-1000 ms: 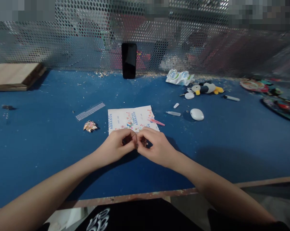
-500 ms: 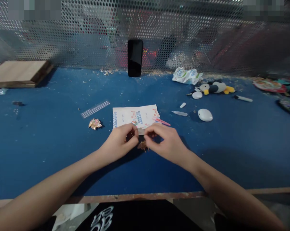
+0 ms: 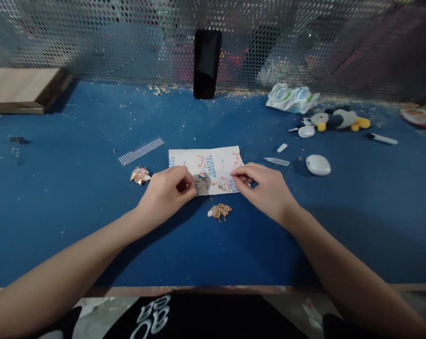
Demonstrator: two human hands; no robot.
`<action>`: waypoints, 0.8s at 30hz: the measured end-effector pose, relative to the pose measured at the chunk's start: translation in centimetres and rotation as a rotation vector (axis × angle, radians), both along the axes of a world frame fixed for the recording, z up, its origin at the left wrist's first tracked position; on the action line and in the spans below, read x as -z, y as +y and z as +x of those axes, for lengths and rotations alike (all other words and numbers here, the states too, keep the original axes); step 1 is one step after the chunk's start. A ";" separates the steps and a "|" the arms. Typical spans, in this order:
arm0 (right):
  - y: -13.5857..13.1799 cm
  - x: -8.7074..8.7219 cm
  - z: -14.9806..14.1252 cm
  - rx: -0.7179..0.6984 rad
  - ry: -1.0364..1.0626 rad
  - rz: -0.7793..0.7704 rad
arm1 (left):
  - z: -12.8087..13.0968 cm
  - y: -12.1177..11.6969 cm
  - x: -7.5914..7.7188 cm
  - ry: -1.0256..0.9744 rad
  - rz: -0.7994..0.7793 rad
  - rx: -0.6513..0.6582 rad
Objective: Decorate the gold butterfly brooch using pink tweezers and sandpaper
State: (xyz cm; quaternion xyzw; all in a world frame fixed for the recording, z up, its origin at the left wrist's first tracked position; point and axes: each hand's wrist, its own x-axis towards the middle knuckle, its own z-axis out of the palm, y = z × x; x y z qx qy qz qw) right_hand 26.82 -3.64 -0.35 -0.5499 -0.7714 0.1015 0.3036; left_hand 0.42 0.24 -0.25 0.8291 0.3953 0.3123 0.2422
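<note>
My left hand (image 3: 166, 188) rests on the blue table (image 3: 75, 212) with its fingers curled and the fingertips pinched together at the lower left edge of a white "coated abrasive" sheet (image 3: 213, 160). What they pinch is too small to make out. My right hand (image 3: 267, 188) lies at the sheet's lower right corner, its fingers also closed in a pinch over something hidden. A small gold leaf-shaped piece (image 3: 220, 211) lies loose on the table just below the sheet, between my hands and touching neither. A second gold piece (image 3: 140, 175) lies to the left of my left hand.
A strip of small studs (image 3: 141, 151) lies left of the sheet. To the right are a white oval object (image 3: 317, 165), a small tube (image 3: 277, 161), a penguin toy (image 3: 336, 120), a marker (image 3: 382, 139) and a crumpled packet (image 3: 292, 99). A black phone (image 3: 207, 63) leans on the perforated metal screen; a wooden board (image 3: 20, 89) sits far left.
The gold piece that was between my fingertips now lies on the table. My hands have parted and moved forward to the sheet's lower corners. The view has tilted down.
</note>
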 end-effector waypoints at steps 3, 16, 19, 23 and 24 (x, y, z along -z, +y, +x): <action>0.0 0.1 0.1 -0.080 -0.079 0.060 | -0.1 0.1 0.3 0.013 0.079 0.014; -0.1 0.3 -0.3 -0.151 -0.144 0.068 | 0.0 0.2 1.0 0.246 0.291 0.001; -0.2 0.0 -0.5 -0.158 -0.157 0.072 | -0.1 0.3 1.2 0.307 0.286 0.000; -0.4 -0.1 -0.9 -0.185 -0.172 0.073 | -0.2 0.3 1.2 0.335 0.284 0.017; -0.5 -0.1 -1.0 -0.189 -0.175 0.069 | -0.2 0.3 1.2 0.336 0.285 0.020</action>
